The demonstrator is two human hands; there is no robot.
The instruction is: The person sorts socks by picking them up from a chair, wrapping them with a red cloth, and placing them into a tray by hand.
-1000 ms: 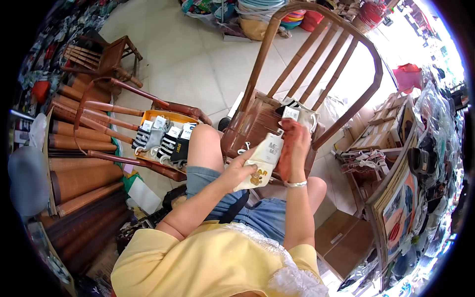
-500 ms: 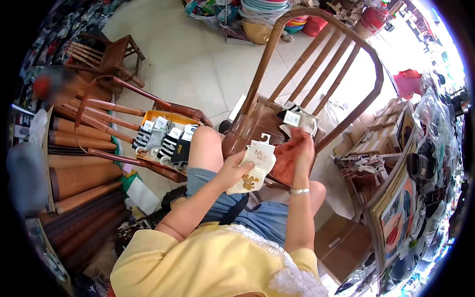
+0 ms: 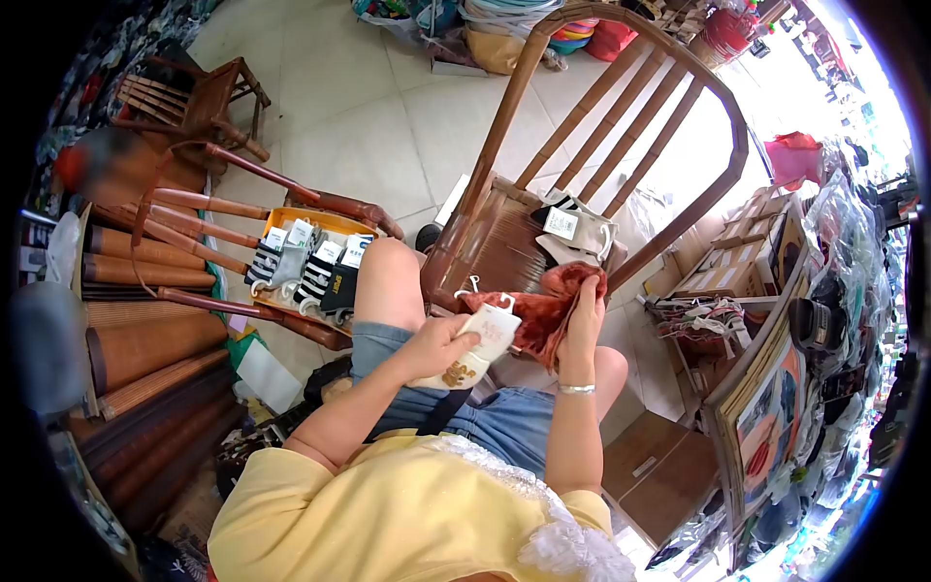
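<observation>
My left hand (image 3: 435, 347) is closed on a pair of cream socks (image 3: 478, 345) with a white card and hook and a brown bear print, held above my lap. My right hand (image 3: 583, 325) grips a crumpled red cloth (image 3: 535, 317), which hangs over the front of a wooden chair's seat (image 3: 499, 236) and reaches towards the socks. Behind the cloth, other carded socks (image 3: 572, 228) in black, white and grey lie on the seat. A small white hook shows near the seat's front left.
On a second chair (image 3: 325, 199) at the left, a yellow tray (image 3: 320, 221) holds several carded socks. Rolled brown mats (image 3: 155, 354) stand at the left. A cardboard box (image 3: 659, 470) and stacked goods (image 3: 742, 257) are on the right.
My left hand has lowered and tilted the cream socks, moving slightly left. The red cloth, earlier bunched beside the socks, now spreads leftward from my right hand. The whole view has shifted slightly.
</observation>
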